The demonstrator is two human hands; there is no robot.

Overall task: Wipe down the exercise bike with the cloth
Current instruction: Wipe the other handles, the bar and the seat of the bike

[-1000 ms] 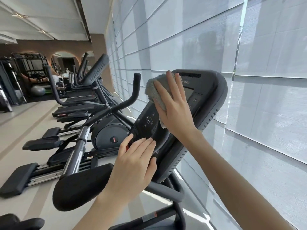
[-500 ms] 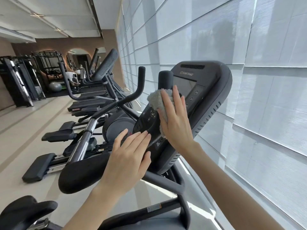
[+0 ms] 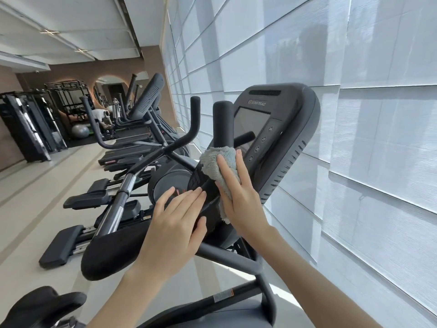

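The exercise bike's dark grey console [image 3: 286,129] tilts up in front of me, its screen and round buttons facing left. My right hand [image 3: 238,197] presses a grey fluffy cloth [image 3: 217,162] flat against the lower part of the console face, fingers spread over it. My left hand [image 3: 175,230] rests with fingers together on the console's lower left edge, steadying it. Black padded handlebars [image 3: 113,252] stick out to the left below my left hand. The bike's frame [image 3: 236,259] runs under both arms. Part of the keypad is hidden by the cloth and hands.
A row of elliptical machines [image 3: 132,166] stretches away on the left over a pale floor. White window blinds [image 3: 366,138] line the right side close to the console. Black racks [image 3: 35,124] and a grey ball stand at the far end, where a person bends over.
My right hand has slid the cloth down the console face from the top of the screen to the keypad area. The view has pulled back a little; my left hand stays put.
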